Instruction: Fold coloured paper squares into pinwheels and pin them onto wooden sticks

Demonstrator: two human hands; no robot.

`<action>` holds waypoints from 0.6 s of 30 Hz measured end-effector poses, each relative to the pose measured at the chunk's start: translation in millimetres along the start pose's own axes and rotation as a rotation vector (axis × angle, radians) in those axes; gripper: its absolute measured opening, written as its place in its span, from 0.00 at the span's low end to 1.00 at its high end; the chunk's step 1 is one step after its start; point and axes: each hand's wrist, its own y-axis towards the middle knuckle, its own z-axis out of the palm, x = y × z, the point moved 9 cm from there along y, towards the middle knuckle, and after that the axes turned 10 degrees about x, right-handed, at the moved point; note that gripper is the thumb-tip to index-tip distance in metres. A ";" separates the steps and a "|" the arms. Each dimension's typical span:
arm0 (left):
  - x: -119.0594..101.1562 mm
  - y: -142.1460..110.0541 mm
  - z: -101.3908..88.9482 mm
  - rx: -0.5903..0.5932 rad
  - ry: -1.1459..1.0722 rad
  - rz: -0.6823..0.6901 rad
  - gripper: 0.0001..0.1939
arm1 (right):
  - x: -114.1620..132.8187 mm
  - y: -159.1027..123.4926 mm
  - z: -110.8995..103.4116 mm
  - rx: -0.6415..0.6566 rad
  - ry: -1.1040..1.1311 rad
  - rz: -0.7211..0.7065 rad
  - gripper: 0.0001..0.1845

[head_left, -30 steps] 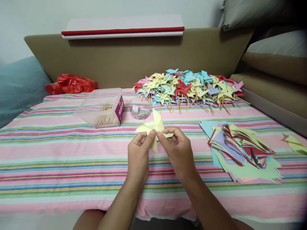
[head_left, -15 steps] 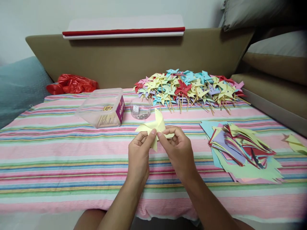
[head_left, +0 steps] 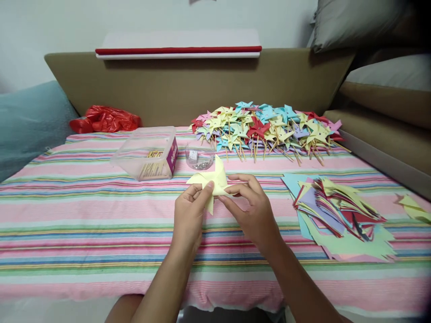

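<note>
A pale yellow paper pinwheel (head_left: 219, 179) is held up over the striped cloth, its blades folded in toward the centre. My left hand (head_left: 191, 208) pinches it, thumb pressed on the middle and fingers behind. At its right blade, my right hand (head_left: 254, 208) has thumb and fingertips on the paper's edge, the other fingers loosely bent. Just beyond the pinwheel stands a clear round container (head_left: 191, 162) with small metal pieces and a white label. Left of that, a clear plastic box (head_left: 129, 154) with a purple label holds wooden sticks (head_left: 153, 169).
Many finished pinwheels on sticks (head_left: 259, 128) lie heaped at the back right. Stacked coloured paper (head_left: 323, 208), with a dark tool on top, lies to the right. Folded yellow paper (head_left: 412, 207) rests at the far right. A red plastic bag (head_left: 112, 119) sits back left.
My right thumb has left the pinwheel's centre and slid to its lower right edge, the right fingers spreading a little. My left hand has shifted slightly left, still pinching the pinwheel.
</note>
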 end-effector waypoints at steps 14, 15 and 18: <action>-84.2 5.3 -73.5 -0.365 -0.372 0.299 0.04 | -58.3 4.3 -22.1 -0.228 0.085 0.343 0.17; -90.6 3.7 -75.2 -0.371 -0.424 0.297 0.06 | -64.1 7.0 -16.2 -0.204 0.050 0.370 0.18; -104.7 -1.3 -76.6 -0.335 -0.493 0.289 0.07 | -66.9 22.9 6.8 -0.109 -0.027 0.341 0.19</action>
